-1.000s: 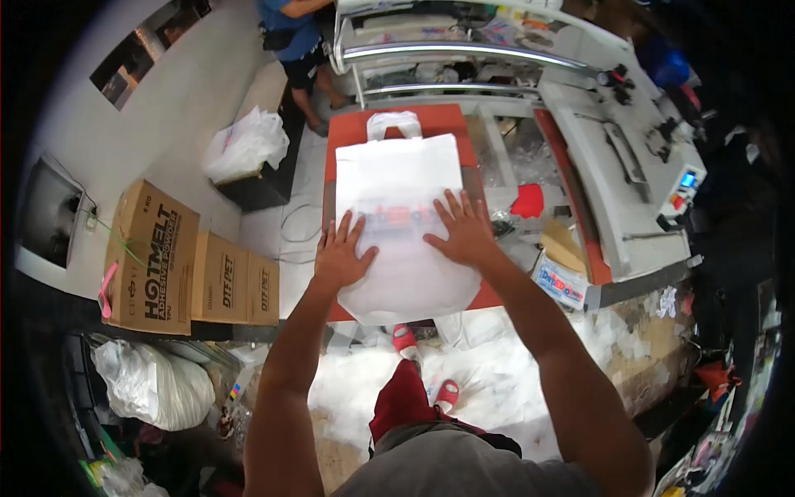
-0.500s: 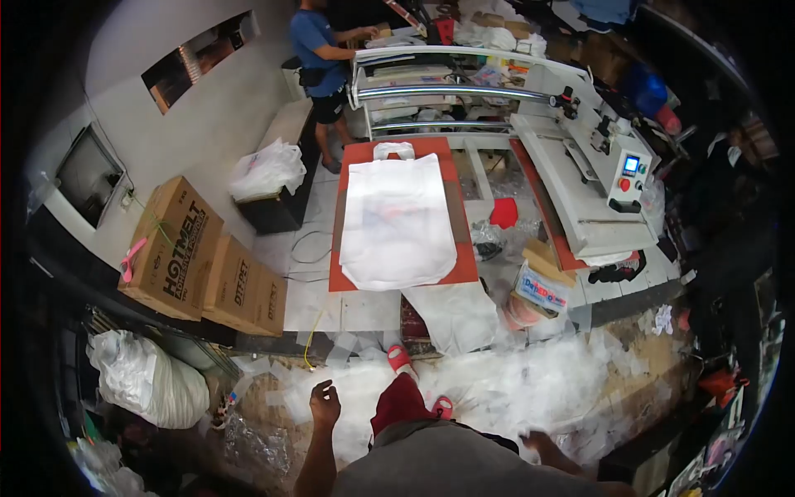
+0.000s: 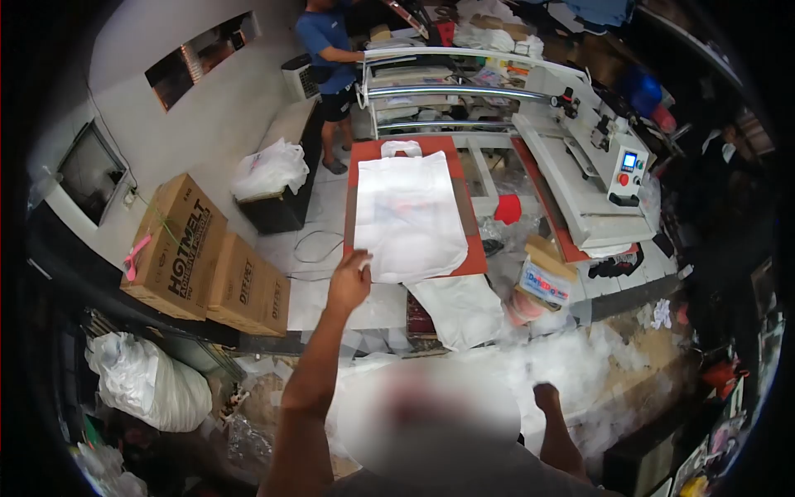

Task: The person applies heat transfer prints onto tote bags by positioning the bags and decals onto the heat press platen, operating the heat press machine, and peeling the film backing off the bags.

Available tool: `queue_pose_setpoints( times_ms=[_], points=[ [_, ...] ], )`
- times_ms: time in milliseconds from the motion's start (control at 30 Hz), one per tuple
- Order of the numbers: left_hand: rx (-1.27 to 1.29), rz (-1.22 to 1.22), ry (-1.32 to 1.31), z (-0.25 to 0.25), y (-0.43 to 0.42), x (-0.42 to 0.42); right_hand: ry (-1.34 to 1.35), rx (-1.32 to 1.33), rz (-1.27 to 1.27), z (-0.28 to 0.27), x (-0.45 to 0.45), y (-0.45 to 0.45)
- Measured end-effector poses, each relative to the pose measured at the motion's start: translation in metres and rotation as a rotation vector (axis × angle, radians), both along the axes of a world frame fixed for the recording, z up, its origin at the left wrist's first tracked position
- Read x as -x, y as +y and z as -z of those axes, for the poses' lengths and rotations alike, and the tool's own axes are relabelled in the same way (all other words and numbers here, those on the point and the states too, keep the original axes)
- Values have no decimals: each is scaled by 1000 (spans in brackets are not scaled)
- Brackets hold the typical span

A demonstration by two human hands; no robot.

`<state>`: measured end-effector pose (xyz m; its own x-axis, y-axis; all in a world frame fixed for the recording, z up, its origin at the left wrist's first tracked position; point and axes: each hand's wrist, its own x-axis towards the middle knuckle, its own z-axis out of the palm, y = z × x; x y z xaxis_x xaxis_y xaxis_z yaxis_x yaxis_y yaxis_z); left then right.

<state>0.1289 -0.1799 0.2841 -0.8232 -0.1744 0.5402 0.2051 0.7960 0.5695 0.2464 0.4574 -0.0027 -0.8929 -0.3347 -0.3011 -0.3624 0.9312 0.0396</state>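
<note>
A white bag (image 3: 410, 219) with a loop handle lies flat on the red board (image 3: 474, 263), a faint print showing through its upper half. At the bag's lower left corner is my left hand (image 3: 351, 282), its fingers bent and closed on the edge. My right hand (image 3: 546, 398) hangs low on the right, away from the board, with its fingers curled in and nothing visible in them. A large blurred pale shape covers the area in front of my body.
A press head with a lit control panel (image 3: 627, 170) stands at the right. Cardboard boxes (image 3: 186, 248) are at the left. White fabric (image 3: 460, 311) hangs below the board, beside a carton (image 3: 546, 277). Behind the rails, a person in blue (image 3: 325, 41) stands at the back.
Both hands lay flat on the bag, then drew back toward my body. Since then my left hand has moved forward to the bag's corner. The blurred pale shape has appeared low in view.
</note>
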Motion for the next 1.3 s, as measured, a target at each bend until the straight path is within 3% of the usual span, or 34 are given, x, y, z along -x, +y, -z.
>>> queue_pose_setpoints(
  times_ms=[33, 67, 133, 200, 300, 467, 500, 533, 667, 933, 1300],
  points=[
    [-32, 15, -32, -9, -8, 14, 218, 605, 314, -22, 20, -36],
    [-62, 29, -66, -14, -16, 26, 148, 603, 379, -110, 52, -104],
    [-43, 47, -64, -16, -33, 51, 394, 876, 135, -162, 119, -181],
    [-4, 62, -105, -15, -46, 72, 402, 974, 70, -245, 167, -271],
    [62, 110, -31, 6, -55, 104, 547, 963, -179, -289, 232, -366],
    [206, 116, -108, 43, -58, 151, 534, 634, -264, -269, 301, -451],
    [310, 101, -103, 54, -59, 159, 502, 516, -252, -262, 310, -458],
    [314, 113, -276, 58, -57, 160, 456, 475, -233, -246, 317, -455],
    [368, 80, -329, 80, -54, 142, 333, 318, -224, -224, 317, -438],
    [314, 106, -376, 67, -51, 138, 389, 351, -231, -228, 316, -437],
    [497, 126, -511, 52, -43, 146, 257, 385, -190, -233, 314, -424]
  ],
)
